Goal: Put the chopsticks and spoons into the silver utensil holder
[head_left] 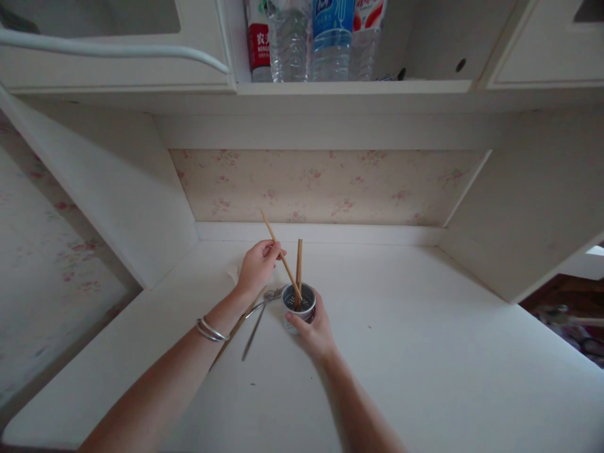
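The left hand [258,264] pinches a slanting chopstick [289,271], its lower end in the cup [308,296] beneath that pinch; the right hand [317,332] clasps the cup's side. Best keep it braced (upright chopsticks [300,259] share it) and steepen the slant.

We identify thin, rounded, silver-coloured metal bangles [213,335] encircling the left wrist [228,316]; both forearms [158,384] are bare
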`<action>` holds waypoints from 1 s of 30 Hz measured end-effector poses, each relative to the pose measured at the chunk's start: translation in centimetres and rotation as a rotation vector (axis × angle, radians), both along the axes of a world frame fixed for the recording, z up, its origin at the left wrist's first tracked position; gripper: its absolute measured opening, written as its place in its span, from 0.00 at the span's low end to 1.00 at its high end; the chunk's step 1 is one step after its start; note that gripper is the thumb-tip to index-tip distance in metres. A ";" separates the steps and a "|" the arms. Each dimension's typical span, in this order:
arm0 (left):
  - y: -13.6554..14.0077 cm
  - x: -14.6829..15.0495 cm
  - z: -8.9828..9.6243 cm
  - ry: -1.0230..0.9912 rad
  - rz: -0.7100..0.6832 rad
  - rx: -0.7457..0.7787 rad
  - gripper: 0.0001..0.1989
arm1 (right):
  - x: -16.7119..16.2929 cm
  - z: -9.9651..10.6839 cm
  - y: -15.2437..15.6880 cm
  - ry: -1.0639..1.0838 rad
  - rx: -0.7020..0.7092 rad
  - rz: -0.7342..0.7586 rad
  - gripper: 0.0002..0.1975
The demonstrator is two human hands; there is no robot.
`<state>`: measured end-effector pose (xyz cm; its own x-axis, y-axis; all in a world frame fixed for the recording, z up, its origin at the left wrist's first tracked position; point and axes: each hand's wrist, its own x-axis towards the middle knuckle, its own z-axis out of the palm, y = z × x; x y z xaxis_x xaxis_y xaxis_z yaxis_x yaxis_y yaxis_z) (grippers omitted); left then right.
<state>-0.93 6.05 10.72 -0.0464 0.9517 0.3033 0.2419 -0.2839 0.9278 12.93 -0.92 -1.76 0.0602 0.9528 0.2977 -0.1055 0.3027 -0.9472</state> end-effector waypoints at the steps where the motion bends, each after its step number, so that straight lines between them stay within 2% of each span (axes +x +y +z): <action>1: 0.0 0.0 -0.6 0.053 -0.001 -0.007 0.23 | 0.0 0.0 0.0 -0.004 0.000 -0.002 0.33; 7: -0.5 0.2 -3.0 0.328 -0.072 0.016 0.21 | -0.1 -0.2 0.0 -0.020 0.002 -0.019 0.34; 17: -0.9 0.7 -5.9 0.431 -0.188 -0.018 0.19 | -0.1 -0.1 0.0 -0.017 0.019 -0.031 0.34; 24: -1.3 0.5 -7.5 0.378 -0.152 -0.049 0.18 | -0.1 0.0 -0.2 -0.022 0.009 -0.014 0.34; 30: -2.7 0.6 -7.6 0.181 -0.149 -0.096 0.19 | 0.0 0.1 -0.2 -0.040 0.024 -0.003 0.33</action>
